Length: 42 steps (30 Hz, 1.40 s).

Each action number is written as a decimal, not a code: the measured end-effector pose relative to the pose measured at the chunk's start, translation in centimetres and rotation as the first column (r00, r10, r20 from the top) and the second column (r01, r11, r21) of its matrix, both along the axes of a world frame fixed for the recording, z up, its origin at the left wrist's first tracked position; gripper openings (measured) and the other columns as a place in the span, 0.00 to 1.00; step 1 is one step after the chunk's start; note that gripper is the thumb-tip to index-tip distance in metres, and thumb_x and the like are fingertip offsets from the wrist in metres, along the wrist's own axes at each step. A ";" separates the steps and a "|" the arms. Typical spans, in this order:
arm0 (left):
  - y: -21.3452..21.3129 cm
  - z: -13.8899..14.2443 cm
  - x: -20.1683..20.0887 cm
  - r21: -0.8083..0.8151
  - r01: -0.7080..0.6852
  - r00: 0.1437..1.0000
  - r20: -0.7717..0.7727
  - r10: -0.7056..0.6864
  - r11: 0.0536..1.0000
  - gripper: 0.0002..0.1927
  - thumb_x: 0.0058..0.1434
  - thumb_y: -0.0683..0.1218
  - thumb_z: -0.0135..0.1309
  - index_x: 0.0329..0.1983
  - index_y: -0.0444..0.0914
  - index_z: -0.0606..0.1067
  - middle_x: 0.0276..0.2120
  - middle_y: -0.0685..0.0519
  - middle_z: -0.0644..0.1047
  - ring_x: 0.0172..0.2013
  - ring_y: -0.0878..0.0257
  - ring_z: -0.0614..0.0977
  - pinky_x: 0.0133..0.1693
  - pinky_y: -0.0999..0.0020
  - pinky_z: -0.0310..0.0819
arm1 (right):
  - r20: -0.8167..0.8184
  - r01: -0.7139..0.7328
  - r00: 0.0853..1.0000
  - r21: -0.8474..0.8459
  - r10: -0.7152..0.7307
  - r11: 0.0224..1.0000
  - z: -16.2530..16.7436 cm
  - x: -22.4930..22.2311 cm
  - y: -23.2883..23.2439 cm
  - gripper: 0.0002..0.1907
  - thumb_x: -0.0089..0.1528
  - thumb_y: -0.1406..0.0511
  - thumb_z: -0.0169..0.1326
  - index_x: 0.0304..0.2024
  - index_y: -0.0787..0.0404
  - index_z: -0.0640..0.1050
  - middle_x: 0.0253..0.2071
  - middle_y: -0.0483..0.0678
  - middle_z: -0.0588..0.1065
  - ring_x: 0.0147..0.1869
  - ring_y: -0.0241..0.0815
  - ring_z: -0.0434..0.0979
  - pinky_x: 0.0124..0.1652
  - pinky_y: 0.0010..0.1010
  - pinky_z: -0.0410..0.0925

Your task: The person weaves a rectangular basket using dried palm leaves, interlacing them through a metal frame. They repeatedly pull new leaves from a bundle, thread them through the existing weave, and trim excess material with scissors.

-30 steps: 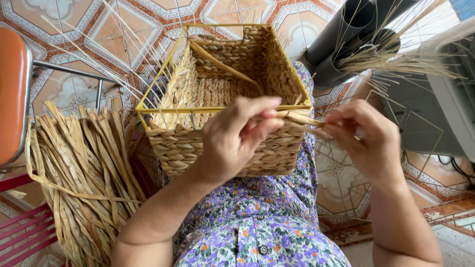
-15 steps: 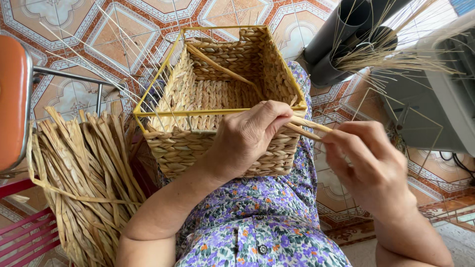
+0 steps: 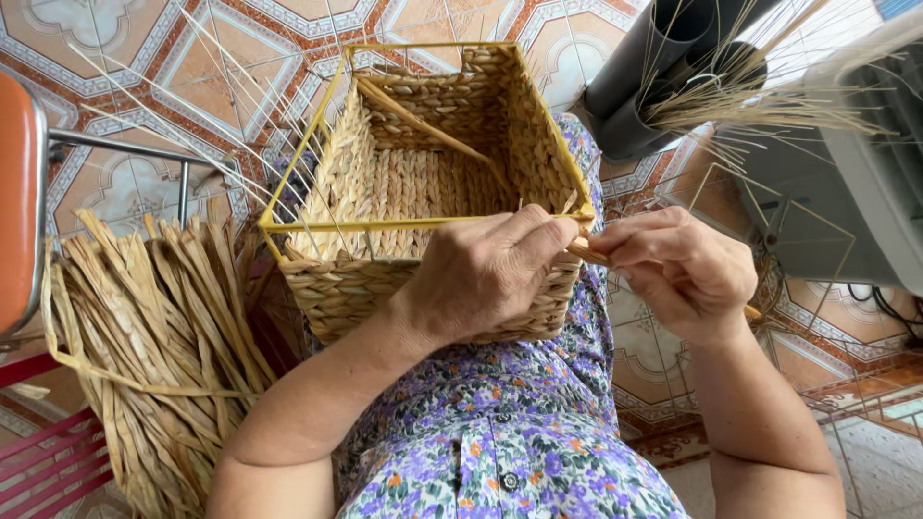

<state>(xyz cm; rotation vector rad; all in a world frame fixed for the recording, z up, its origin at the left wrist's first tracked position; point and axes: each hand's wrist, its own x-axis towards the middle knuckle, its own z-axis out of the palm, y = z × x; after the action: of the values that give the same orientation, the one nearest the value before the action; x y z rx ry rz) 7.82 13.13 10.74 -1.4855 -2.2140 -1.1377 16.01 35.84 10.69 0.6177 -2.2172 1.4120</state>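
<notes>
woven straw makes up the rectangular basket (image 3: 423, 192), which rests on the person's lap over a purple floral dress (image 3: 519, 432), its yellow wire rim (image 3: 385, 226) showing along the near top edge. the left hand (image 3: 486, 274) lies against the basket's near wall at the right corner, its grip clenched on a flat straw strand (image 3: 588, 252) just at the rim. the right hand (image 3: 678, 269) sits just beside it to the right, its fingers pinched on the same strand. a bundle of dried straw strips (image 3: 154, 327) lies to the left, near an orange chair seat (image 3: 14, 192). patterned floor tiles (image 3: 144, 58) spread beyond, and a dark tube holding thin stalks (image 3: 663, 67) stands far right.
</notes>
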 end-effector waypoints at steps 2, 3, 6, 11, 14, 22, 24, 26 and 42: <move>-0.2 -0.2 -0.5 -0.004 0.065 0.998 -0.024 -0.065 0.998 0.10 0.67 0.39 0.62 0.50 0.33 0.77 0.36 0.51 0.80 0.29 0.63 0.83 0.30 0.68 0.79 | 0.014 -0.041 0.999 -0.019 0.041 0.999 -0.1 0.0 -0.1 0.07 0.61 0.79 0.59 0.39 0.66 0.75 0.42 0.53 0.80 0.50 0.44 0.84 0.44 0.28 0.76; -0.5 -0.3 -0.6 0.041 0.092 0.995 -0.036 -0.091 0.995 0.11 0.65 0.39 0.61 0.49 0.34 0.76 0.38 0.51 0.80 0.32 0.61 0.84 0.33 0.67 0.81 | 0.010 -0.060 0.998 -0.025 0.061 0.998 -0.1 0.0 -0.2 0.08 0.61 0.79 0.58 0.39 0.66 0.75 0.41 0.52 0.80 0.51 0.45 0.84 0.45 0.29 0.77; -1.3 -0.4 -0.6 0.126 0.149 0.987 -0.079 -0.139 0.981 0.10 0.63 0.39 0.60 0.47 0.36 0.75 0.42 0.51 0.80 0.39 0.58 0.85 0.41 0.65 0.83 | 0.064 0.023 0.998 0.058 -0.027 0.998 -0.1 -0.2 -0.5 0.07 0.61 0.79 0.58 0.39 0.67 0.76 0.46 0.55 0.80 0.52 0.45 0.84 0.46 0.30 0.77; -1.5 0.0 -0.2 0.093 0.112 0.990 -0.097 -0.103 0.989 0.10 0.64 0.41 0.64 0.45 0.35 0.77 0.42 0.50 0.80 0.39 0.59 0.85 0.39 0.65 0.83 | 0.013 0.107 0.994 0.194 -0.112 0.975 -0.7 -1.1 -1.1 0.08 0.60 0.77 0.63 0.41 0.66 0.79 0.46 0.56 0.79 0.48 0.44 0.80 0.45 0.29 0.74; -0.6 0.3 0.5 0.090 0.011 0.994 -0.108 -0.001 0.996 0.11 0.64 0.41 0.63 0.46 0.31 0.76 0.48 0.41 0.80 0.39 0.57 0.84 0.39 0.67 0.83 | 0.060 0.158 0.985 0.096 -0.164 0.983 -1.4 -1.5 -0.5 0.10 0.60 0.73 0.65 0.43 0.67 0.79 0.48 0.55 0.78 0.44 0.37 0.78 0.43 0.24 0.73; -0.9 1.4 2.2 -0.050 -0.105 0.987 -0.124 0.098 0.993 0.10 0.67 0.39 0.59 0.49 0.30 0.75 0.53 0.42 0.78 0.43 0.56 0.84 0.45 0.64 0.82 | 0.094 0.274 0.962 -0.253 -0.258 0.928 -5.7 -0.3 -2.2 0.10 0.69 0.68 0.59 0.49 0.70 0.79 0.52 0.55 0.77 0.53 0.40 0.79 0.50 0.25 0.74; -0.9 1.5 2.0 -0.055 -0.109 0.987 -0.121 0.102 0.992 0.11 0.66 0.39 0.59 0.49 0.30 0.75 0.53 0.43 0.79 0.43 0.56 0.84 0.45 0.63 0.82 | -0.019 0.344 0.936 -0.157 -0.351 0.926 -6.5 0.1 -3.1 0.08 0.69 0.70 0.58 0.47 0.70 0.78 0.52 0.57 0.77 0.55 0.42 0.78 0.50 0.26 0.73; -0.9 1.7 2.0 -0.048 -0.094 0.992 -0.086 0.090 0.994 0.11 0.66 0.39 0.58 0.50 0.30 0.76 0.52 0.45 0.79 0.44 0.56 0.84 0.46 0.63 0.82 | -0.024 0.357 0.931 -0.155 -0.364 0.921 -6.9 0.6 -3.7 0.06 0.69 0.71 0.57 0.47 0.69 0.78 0.52 0.56 0.75 0.55 0.40 0.76 0.51 0.25 0.71; -0.2 2.6 1.7 -0.158 -0.040 0.996 -0.086 0.026 0.987 0.06 0.65 0.39 0.55 0.44 0.35 0.75 0.55 0.42 0.78 0.44 0.56 0.83 0.44 0.63 0.81 | 0.220 0.365 0.927 -0.337 -0.304 0.868 -6.1 -0.1 -3.3 0.04 0.71 0.75 0.56 0.48 0.71 0.79 0.48 0.50 0.76 0.49 0.34 0.74 0.49 0.20 0.68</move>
<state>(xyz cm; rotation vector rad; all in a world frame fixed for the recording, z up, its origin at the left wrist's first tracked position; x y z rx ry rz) 9.51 12.92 13.38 -1.5207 -2.3095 -0.8901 15.87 32.53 4.63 -0.0177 -1.9629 1.6729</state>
